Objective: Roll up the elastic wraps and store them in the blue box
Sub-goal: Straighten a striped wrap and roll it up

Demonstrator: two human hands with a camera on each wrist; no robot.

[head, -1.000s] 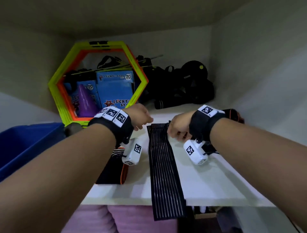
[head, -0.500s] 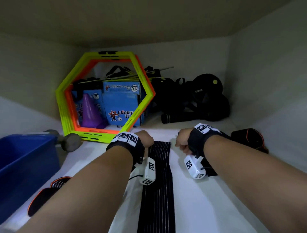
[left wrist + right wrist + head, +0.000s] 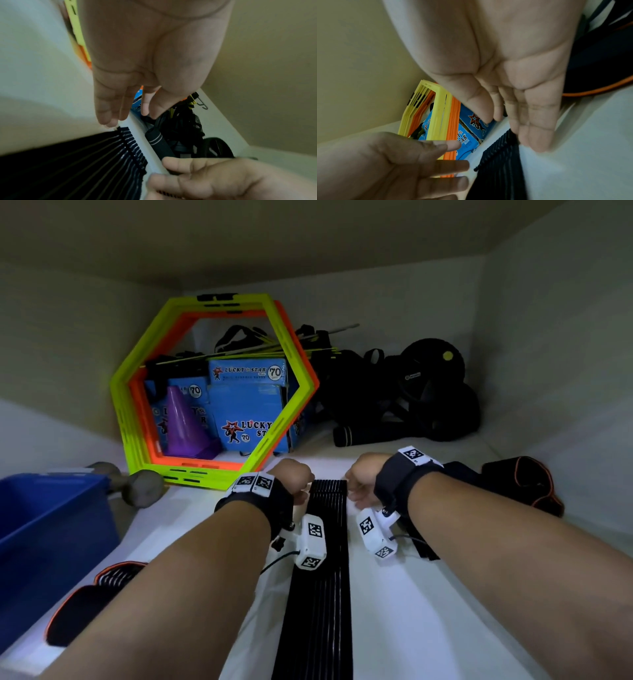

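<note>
A long black striped elastic wrap (image 3: 325, 559) lies flat on the white shelf (image 3: 428, 611), running away from me. My left hand (image 3: 299, 487) is at the left corner of its far end, and my right hand (image 3: 352, 491) is at the right corner. In the left wrist view the left hand (image 3: 128, 116) has straight fingers, with their tips beside the wrap (image 3: 85, 162). In the right wrist view the right hand (image 3: 513, 129) has its straight fingertips (image 3: 537, 142) on the wrap's corner (image 3: 501, 155). The blue box (image 3: 51, 525) stands at the left.
Two more black wraps with orange trim lie on the shelf, one at the near left (image 3: 85, 607) and one at the right (image 3: 524, 484). A grey dumbbell (image 3: 140, 487), yellow and orange hexagon frames (image 3: 137, 392), blue cartons (image 3: 250, 412) and black gear (image 3: 411, 398) fill the back.
The head view has moved in over the shelf, so the wrap's near end is out of frame. Both hands have stayed at the wrap's far end and spread to its two corners.
</note>
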